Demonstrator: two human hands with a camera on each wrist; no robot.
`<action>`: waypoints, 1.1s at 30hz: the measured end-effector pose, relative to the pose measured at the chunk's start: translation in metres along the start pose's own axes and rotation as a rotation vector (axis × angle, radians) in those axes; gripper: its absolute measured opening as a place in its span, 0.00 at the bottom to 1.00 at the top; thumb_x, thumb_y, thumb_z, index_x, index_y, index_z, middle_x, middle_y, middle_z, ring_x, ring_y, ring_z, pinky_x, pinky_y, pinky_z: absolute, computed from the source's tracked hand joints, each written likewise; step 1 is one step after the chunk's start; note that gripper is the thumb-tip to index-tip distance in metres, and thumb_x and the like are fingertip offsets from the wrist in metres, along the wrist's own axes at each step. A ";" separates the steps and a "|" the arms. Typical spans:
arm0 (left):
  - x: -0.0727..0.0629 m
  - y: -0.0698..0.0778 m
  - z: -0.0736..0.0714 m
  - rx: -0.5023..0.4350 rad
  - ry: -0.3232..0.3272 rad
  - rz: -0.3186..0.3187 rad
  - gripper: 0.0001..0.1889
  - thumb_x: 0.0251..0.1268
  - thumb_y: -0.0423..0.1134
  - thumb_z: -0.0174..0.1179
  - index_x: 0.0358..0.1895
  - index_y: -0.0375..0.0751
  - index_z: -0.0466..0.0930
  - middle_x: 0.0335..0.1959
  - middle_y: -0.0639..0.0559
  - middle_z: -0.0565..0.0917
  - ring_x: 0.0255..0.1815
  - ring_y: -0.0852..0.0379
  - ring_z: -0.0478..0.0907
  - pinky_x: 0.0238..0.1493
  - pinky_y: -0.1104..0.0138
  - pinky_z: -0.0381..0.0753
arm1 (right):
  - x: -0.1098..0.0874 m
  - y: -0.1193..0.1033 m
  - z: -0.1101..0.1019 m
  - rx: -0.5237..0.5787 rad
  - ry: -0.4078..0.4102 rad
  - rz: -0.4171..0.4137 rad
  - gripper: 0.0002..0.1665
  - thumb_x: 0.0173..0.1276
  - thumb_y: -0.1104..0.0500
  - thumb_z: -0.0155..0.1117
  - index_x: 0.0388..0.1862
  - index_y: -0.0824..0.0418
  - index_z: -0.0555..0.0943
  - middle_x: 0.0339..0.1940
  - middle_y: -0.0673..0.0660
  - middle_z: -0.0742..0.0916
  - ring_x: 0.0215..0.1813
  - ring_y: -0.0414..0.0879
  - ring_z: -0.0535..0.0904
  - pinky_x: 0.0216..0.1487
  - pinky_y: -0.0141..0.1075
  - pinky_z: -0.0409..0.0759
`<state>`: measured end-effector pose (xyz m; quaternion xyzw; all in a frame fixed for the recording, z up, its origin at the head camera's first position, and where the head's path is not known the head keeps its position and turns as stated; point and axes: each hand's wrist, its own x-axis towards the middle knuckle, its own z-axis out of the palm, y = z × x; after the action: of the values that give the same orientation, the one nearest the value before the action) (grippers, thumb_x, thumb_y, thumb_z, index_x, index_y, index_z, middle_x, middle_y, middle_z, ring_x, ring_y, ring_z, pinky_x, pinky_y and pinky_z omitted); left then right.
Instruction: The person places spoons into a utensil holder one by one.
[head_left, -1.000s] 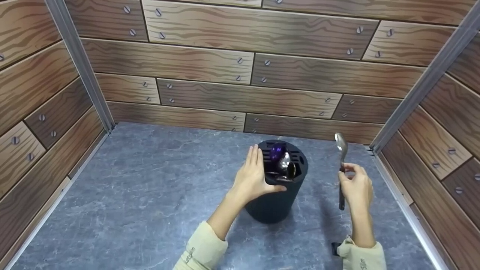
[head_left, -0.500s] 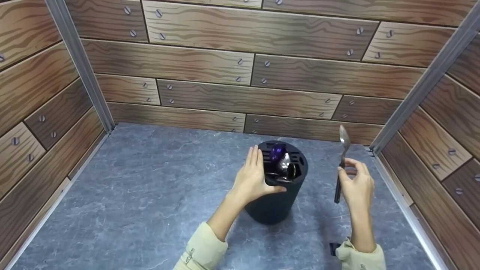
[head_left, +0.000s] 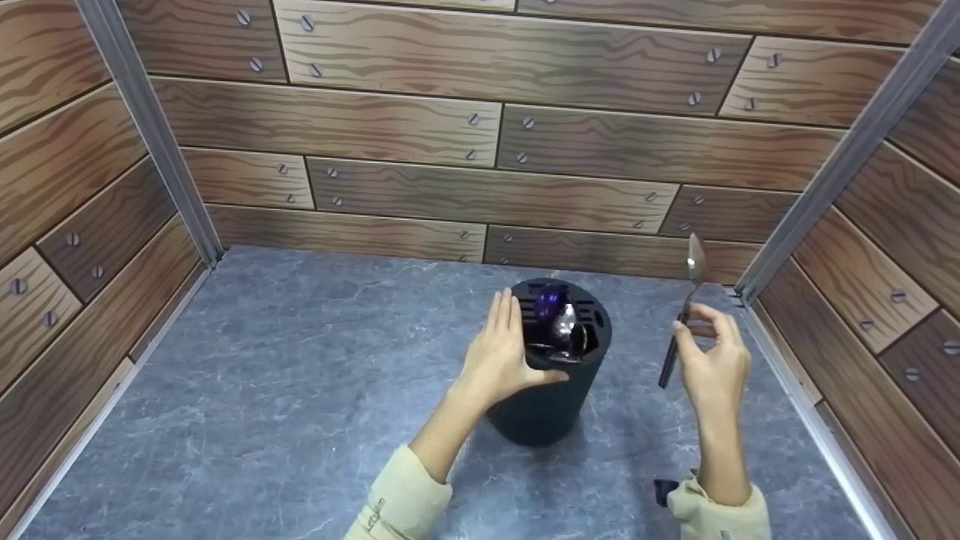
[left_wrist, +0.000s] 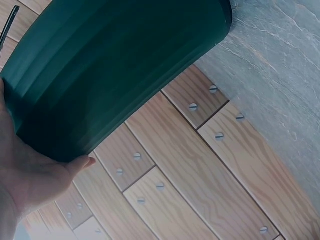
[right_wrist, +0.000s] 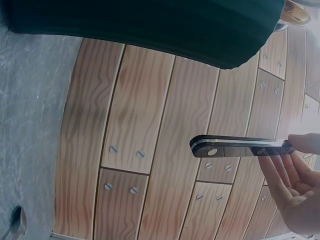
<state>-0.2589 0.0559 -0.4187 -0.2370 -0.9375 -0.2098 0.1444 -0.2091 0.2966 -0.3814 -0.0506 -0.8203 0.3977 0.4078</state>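
Note:
My left hand [head_left: 499, 352] lies against the near left side of a dark green, nearly black utensil holder [head_left: 536, 405], fingers straight up beside the rim and thumb stretched across the front. The left wrist view shows its palm at the holder's [left_wrist: 115, 75] top edge. In the holder's slotted top sit several utensil heads, one a shiny purple bowl [head_left: 550, 301]. To the right of the holder, my right hand [head_left: 716, 367] pinches a metal spoon [head_left: 696, 259] by its dark handle [right_wrist: 225, 146], bowl upward and handle end slanting down toward the holder.
A blue-grey marbled tabletop [head_left: 300, 360] is enclosed by wood-plank-patterned walls [head_left: 337, 127] with metal corner posts. A small black piece [head_left: 664, 492] shows beside the right cuff. In the right wrist view, a shiny rounded metal end [right_wrist: 18, 222] appears at the bottom left.
The spoon has risen slightly and tilted, its bowl moving up and right and its handle end swinging left toward the holder. My left hand stays against the holder.

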 end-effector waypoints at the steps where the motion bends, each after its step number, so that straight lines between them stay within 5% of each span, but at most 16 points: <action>1: 0.000 0.000 0.000 0.002 0.003 0.001 0.65 0.34 0.76 0.58 0.67 0.24 0.50 0.69 0.33 0.50 0.70 0.44 0.45 0.61 0.58 0.63 | 0.000 -0.001 0.000 0.009 0.000 -0.003 0.14 0.58 0.70 0.64 0.44 0.69 0.78 0.40 0.56 0.81 0.35 0.31 0.73 0.32 0.21 0.72; 10: -0.001 0.000 -0.003 0.017 0.024 0.019 0.65 0.34 0.76 0.58 0.66 0.23 0.52 0.68 0.32 0.52 0.70 0.42 0.47 0.63 0.58 0.60 | 0.000 -0.020 -0.001 0.128 0.031 -0.027 0.14 0.57 0.73 0.63 0.44 0.72 0.78 0.39 0.52 0.80 0.35 0.36 0.76 0.34 0.21 0.75; 24: -0.002 0.000 -0.002 0.019 0.005 0.013 0.65 0.34 0.77 0.57 0.67 0.23 0.51 0.69 0.32 0.51 0.70 0.43 0.44 0.64 0.60 0.56 | -0.011 -0.055 -0.002 0.315 0.062 -0.089 0.15 0.55 0.77 0.63 0.43 0.78 0.76 0.42 0.61 0.81 0.39 0.41 0.78 0.39 0.26 0.78; 33: -0.001 0.001 0.000 0.004 0.014 0.013 0.65 0.34 0.76 0.58 0.67 0.23 0.51 0.69 0.32 0.52 0.70 0.42 0.46 0.63 0.60 0.58 | -0.011 -0.058 0.007 0.469 0.090 -0.186 0.16 0.52 0.81 0.61 0.42 0.80 0.73 0.41 0.61 0.82 0.38 0.44 0.79 0.40 0.30 0.79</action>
<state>-0.2574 0.0559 -0.4187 -0.2415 -0.9353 -0.2086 0.1528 -0.1924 0.2482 -0.3505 0.1036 -0.6878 0.5353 0.4792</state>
